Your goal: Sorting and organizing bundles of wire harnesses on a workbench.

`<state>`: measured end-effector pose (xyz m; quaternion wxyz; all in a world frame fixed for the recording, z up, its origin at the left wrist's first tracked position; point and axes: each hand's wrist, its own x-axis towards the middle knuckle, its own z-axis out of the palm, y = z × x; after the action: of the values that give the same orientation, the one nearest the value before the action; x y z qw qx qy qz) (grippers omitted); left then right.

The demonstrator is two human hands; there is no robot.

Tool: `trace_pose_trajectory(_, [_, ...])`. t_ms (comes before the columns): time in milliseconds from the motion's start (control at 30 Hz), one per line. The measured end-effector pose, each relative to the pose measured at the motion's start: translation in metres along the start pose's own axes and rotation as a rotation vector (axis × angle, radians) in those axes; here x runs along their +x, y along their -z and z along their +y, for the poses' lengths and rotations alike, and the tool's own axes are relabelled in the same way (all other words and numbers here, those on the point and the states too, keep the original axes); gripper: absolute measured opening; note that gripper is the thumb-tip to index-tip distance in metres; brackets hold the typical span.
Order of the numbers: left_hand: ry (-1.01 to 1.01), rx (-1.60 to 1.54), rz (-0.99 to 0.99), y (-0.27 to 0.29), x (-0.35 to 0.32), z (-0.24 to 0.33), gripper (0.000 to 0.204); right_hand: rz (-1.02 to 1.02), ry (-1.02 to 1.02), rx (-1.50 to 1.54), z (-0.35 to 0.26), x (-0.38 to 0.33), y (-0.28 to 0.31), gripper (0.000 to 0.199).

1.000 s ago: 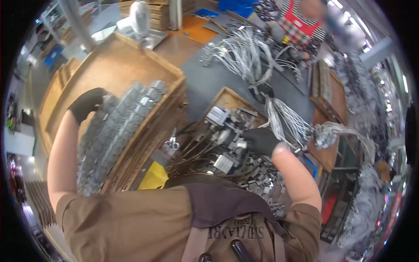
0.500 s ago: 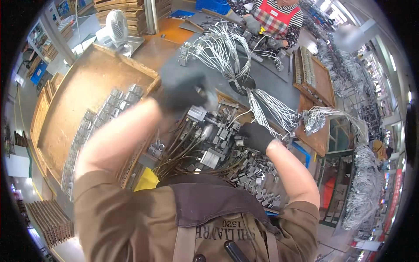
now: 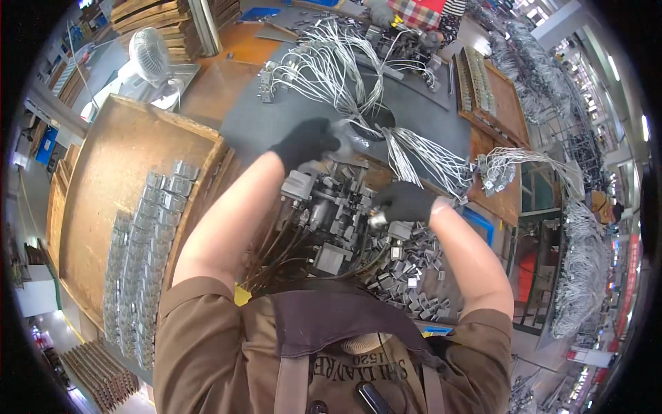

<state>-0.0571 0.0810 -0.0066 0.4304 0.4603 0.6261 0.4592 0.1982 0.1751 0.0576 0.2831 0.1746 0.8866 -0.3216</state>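
My left hand [image 3: 308,143], in a dark glove, is over the far edge of a metal fixture [image 3: 338,207] with cylinders, blocks and hoses. Its fingers are curled closed beside a blurred greyish patch; what they hold cannot be made out. My right hand [image 3: 405,201], also gloved, is closed at the fixture's right side. A shiny round metal end [image 3: 377,219] shows at its fingertips, and I cannot tell whether it is gripped. White cables [image 3: 414,159] run in a bundle from a dark round opening [image 3: 374,121] in the grey tabletop, just beyond both hands.
Loose metal blocks [image 3: 414,276] are heaped right of the fixture. A wooden tray [image 3: 89,200] at left carries rows of metal parts [image 3: 148,255]. A white fan [image 3: 148,58] stands behind it. Across the table, a co-worker's gloved hand [image 3: 431,41] is at another fixture. Another wooden tray [image 3: 507,103] stands at right.
My left hand has moved right and slightly farther away, toward the fixture's far edge. My right hand has shifted slightly up. The whole view has turned a little.
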Motion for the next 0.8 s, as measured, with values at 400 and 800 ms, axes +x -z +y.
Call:
trace_pose_trajectory(400, [-0.324, 0.178, 0.134, -0.09, -0.086, -0.047, 0.057, 0.386, 0.181, -0.263, -0.007, 0.034, -0.022, 0.059])
trace_pose_trajectory(800, [-0.244, 0.175, 0.139, -0.1, -0.091, -0.041, 0.061, 0.392, 0.212, -0.162, 0.0, 0.024, -0.03, 0.063])
